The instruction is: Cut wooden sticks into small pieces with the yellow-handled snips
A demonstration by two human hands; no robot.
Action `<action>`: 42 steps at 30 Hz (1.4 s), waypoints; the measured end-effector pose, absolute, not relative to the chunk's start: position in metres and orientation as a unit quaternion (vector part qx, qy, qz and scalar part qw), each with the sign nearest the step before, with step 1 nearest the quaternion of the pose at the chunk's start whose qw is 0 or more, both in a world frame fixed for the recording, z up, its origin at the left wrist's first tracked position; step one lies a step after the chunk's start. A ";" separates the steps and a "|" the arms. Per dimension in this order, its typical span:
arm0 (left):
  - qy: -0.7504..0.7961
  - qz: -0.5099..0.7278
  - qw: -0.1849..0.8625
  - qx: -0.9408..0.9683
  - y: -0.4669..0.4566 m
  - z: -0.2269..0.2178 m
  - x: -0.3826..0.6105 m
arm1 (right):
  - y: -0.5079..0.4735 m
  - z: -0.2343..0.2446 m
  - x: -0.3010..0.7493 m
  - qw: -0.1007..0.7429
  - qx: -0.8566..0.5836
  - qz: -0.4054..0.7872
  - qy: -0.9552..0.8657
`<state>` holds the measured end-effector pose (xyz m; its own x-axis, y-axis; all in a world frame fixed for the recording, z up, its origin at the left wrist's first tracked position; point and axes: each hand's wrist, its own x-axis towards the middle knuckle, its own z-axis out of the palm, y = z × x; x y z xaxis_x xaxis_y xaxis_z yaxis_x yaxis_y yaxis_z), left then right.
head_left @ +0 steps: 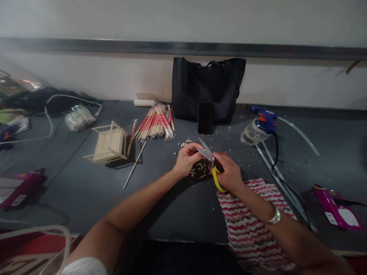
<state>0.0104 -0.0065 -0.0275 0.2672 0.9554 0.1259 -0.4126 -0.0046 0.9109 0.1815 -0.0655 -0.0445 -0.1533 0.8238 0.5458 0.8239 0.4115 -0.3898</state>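
Observation:
My right hand grips a pair of scissors by the yellow and red handles, with the blades apart and pointing away to the left. My left hand is pinched closed at the blades; whatever lies between its fingertips is too small to make out. Under and beyond the hands lie many small cut wooden bits, with a paler heap just past the left hand. To the left, a thin wooden stick rests on the dark table, near a small frame model built of sticks.
Wrapped chopsticks lie behind the hands. A phone leans on a black bag. At right are a blue glue gun, clear glue sticks and a purple device. A striped cloth lies under my right forearm.

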 end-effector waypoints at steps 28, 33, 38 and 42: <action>0.294 0.541 0.615 0.493 -0.008 -0.027 0.011 | -0.065 -0.048 0.182 0.349 -0.539 0.020 -0.766; 0.278 0.556 0.623 0.475 -0.009 -0.026 0.013 | -0.065 -0.048 0.182 0.354 -0.535 0.020 -0.767; 0.282 0.550 0.628 0.473 -0.010 -0.027 0.013 | -0.065 -0.045 0.181 0.358 -0.541 0.020 -0.761; 0.289 0.543 0.628 0.477 -0.009 -0.028 0.013 | -0.065 -0.045 0.182 0.356 -0.538 0.021 -0.764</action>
<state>0.0132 -0.0090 -0.0283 0.2435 0.9573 0.1556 -0.4055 -0.0452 0.9130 0.1816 -0.0653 -0.0450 -0.1678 0.8367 0.5214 0.8071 0.4203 -0.4146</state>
